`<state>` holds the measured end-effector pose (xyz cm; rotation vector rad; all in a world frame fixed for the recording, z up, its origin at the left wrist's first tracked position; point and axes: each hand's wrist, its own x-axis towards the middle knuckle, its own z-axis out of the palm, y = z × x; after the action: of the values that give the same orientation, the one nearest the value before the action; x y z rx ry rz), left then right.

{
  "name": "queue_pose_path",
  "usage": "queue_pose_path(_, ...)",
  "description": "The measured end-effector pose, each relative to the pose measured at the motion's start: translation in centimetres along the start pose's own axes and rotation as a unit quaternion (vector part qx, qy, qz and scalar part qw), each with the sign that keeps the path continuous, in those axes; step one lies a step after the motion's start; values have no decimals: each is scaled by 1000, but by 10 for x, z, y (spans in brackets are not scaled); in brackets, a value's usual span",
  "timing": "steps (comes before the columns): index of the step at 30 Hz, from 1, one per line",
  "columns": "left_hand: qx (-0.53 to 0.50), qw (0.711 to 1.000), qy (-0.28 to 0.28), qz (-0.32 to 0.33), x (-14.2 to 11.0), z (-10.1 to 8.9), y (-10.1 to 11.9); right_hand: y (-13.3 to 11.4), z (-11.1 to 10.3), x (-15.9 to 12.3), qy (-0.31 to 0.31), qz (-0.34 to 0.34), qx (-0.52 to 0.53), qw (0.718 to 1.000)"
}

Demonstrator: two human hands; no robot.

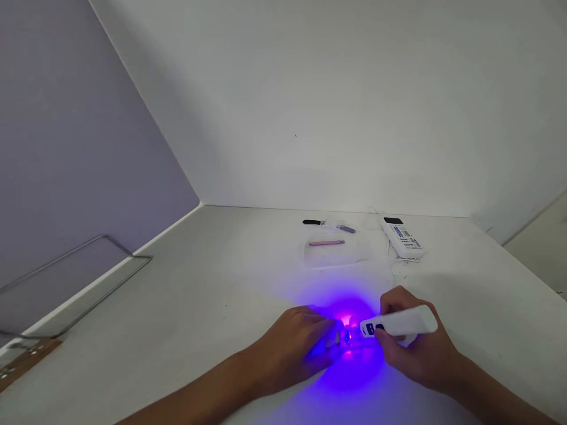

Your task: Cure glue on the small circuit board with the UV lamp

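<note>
My right hand (pixel 423 348) is wrapped round a white handheld UV lamp (pixel 405 321), thumb by its dark button. The lamp points left and throws bright violet light on the table and on my left fingers. Just left of the lamp, my left hand (pixel 301 342) is closed low over the tabletop, its fingers curled. At its fingertips, in the glow, is a small shiny thing (pixel 348 336); glare hides what it is.
On the white table (pixel 177 307), a pink-purple pen-like stick (pixel 326 242) lies on a clear plastic sheet (pixel 336 258). Behind it are a black-handled tool (pixel 313 222) and a small grey piece (pixel 346 229). A white device (pixel 402 238) with a cable lies right. A metal wire frame (pixel 106 289) borders the left edge.
</note>
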<state>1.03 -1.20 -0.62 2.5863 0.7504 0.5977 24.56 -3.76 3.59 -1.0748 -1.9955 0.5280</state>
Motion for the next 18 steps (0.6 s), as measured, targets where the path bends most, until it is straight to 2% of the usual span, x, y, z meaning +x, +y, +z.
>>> queue_pose_path(5, 3, 1000, -3, 6, -2, -1, 1, -1, -1, 0, -2, 22, 9, 1000)
queue_pose_path(18, 1, 1000, 4, 8, -2, 1, 0, 0, -2, 1, -6, -6, -5, 1000)
